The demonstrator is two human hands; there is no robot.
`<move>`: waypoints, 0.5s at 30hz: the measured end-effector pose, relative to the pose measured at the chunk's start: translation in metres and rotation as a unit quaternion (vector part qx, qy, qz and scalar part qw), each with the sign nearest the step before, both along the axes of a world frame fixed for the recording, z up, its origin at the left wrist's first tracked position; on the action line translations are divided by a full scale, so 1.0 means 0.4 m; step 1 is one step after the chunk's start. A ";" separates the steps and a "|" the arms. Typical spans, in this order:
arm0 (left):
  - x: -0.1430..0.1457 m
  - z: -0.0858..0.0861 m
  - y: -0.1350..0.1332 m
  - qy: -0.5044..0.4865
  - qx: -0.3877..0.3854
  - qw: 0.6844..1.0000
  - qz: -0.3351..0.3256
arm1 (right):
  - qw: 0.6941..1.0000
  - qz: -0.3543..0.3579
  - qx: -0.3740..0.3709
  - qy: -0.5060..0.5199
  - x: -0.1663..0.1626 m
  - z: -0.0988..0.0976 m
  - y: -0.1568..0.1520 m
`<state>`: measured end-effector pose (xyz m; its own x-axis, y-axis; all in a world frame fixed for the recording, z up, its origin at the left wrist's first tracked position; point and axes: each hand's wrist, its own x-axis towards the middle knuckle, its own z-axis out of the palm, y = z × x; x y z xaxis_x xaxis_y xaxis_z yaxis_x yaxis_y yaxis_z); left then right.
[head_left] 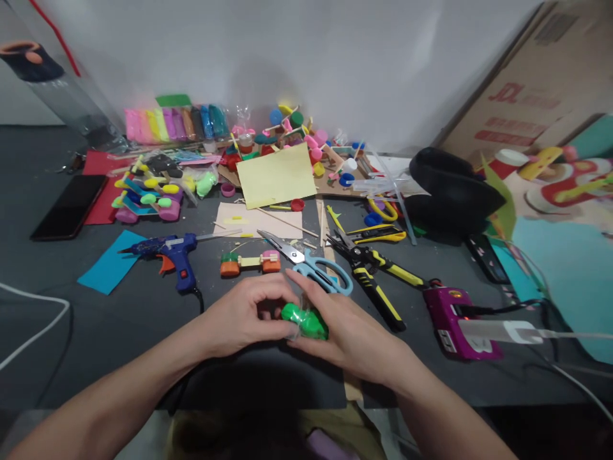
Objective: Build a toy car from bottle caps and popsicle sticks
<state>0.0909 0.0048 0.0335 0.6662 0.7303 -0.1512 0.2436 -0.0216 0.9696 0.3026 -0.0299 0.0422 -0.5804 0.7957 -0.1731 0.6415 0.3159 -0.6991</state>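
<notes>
Between my two hands is a lump of bright green modelling clay point(311, 324) in a clear plastic wrapper. My left hand point(244, 317) pinches the wrapper's left end with thumb and fingers. Around the right side of the lump curls my right hand point(352, 326), its thumb below and its fingers above. Just beyond my hands lies a small piece with orange, green and pink clay ends point(250, 262) joined by a pale bar. Light-blue-handled scissors point(306, 260) rest right behind my right hand, their blades pointing away to the left.
A blue glue gun point(179, 249) lies left, near a phone point(69, 206). Pliers point(368, 268) and a yellow utility knife point(378, 234) lie right, with a purple power adapter point(447, 319) and cables farther over. Clay packs point(177, 124) and a yellow paper sheet point(276, 174) are at the back.
</notes>
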 end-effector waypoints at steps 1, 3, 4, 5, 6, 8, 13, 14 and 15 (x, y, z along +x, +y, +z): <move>0.000 -0.001 0.001 -0.009 0.005 1.000 0.004 | 1.000 -0.001 0.005 -0.001 0.000 -0.001 0.001; 0.002 -0.004 0.000 -0.019 0.021 1.000 0.011 | 1.000 0.002 0.014 -0.009 -0.003 -0.005 0.002; 0.004 -0.005 -0.001 -0.020 0.034 0.999 0.012 | 1.000 0.005 0.018 -0.013 -0.006 -0.007 0.003; 0.006 -0.006 -0.004 -0.021 0.052 0.998 0.010 | 1.000 0.009 0.023 -0.018 -0.009 -0.010 0.003; 0.008 -0.007 -0.006 -0.023 0.071 0.997 0.006 | 0.999 0.012 0.027 -0.027 -0.014 -0.012 0.003; 0.011 -0.006 -0.011 -0.027 0.106 0.994 -0.004 | 0.998 0.019 0.030 -0.054 -0.022 -0.015 0.001; 0.009 0.000 -0.016 0.015 0.173 0.984 -0.044 | 0.995 0.021 0.028 -0.092 -0.029 -0.018 0.001; 0.008 0.002 -0.016 0.029 0.188 0.980 -0.050 | 0.995 0.021 0.029 -0.092 -0.028 -0.018 0.001; 0.007 0.003 -0.015 0.042 0.202 0.977 -0.056 | 0.995 0.022 0.029 -0.092 -0.028 -0.018 0.001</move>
